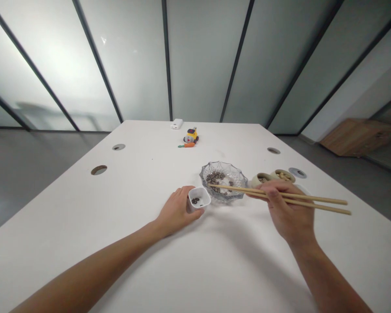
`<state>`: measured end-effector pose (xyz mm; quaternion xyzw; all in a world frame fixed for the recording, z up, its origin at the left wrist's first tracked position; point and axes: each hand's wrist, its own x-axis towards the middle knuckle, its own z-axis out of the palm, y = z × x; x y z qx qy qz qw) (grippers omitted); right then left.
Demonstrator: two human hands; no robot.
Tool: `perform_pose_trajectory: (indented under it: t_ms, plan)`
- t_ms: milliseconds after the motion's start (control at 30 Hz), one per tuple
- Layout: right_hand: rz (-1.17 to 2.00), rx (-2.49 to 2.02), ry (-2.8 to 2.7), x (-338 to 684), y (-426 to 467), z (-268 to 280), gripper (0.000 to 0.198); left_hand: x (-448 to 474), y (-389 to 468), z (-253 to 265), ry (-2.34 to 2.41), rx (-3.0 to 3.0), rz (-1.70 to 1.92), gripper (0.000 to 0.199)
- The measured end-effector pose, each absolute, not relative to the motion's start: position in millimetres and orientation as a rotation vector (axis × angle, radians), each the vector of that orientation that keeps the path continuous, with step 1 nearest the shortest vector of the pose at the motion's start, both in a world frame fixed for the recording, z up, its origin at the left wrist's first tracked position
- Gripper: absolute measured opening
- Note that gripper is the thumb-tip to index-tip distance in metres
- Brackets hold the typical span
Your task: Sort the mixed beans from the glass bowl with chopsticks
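Observation:
My left hand is wrapped round a small white square cup standing on the table, with a few dark beans at its bottom. In my right hand is a pair of wooden chopsticks. Their tips reach over a clear, scalloped glass bowl, just right of and behind the cup. Dark brown beans, like coffee beans, lie in the bowl, mostly at its left side. Whether the tips pinch a bean is too small to tell.
Behind my right hand stand two pale round containers, one with light pieces inside. Farther back on the white table are a yellow toy vehicle, an orange toy carrot and a white box. Round holes pierce the tabletop.

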<state>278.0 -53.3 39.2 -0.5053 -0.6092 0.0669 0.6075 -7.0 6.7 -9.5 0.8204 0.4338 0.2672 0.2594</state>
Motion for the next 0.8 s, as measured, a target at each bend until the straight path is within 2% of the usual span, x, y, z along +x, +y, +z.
perform_pose_trajectory:
  t_ms: [100, 300, 800]
  plan:
    - [0.153, -1.186, -1.428, 271.0, -55.2, 42.9, 0.023, -6.9, 6.5, -10.0, 1.176, 2.220, 0.736, 0.051]
    - [-0.076, -1.316, -1.572, 272.4, -50.1, 36.9, 0.024, -6.2, 5.2, -5.5, 1.183, 2.202, 0.715, 0.050]
    - [-0.135, -1.214, -1.726, 266.5, -40.8, 20.5, 0.022, -3.5, 4.8, -0.8, 1.171, 2.198, 0.732, 0.048]
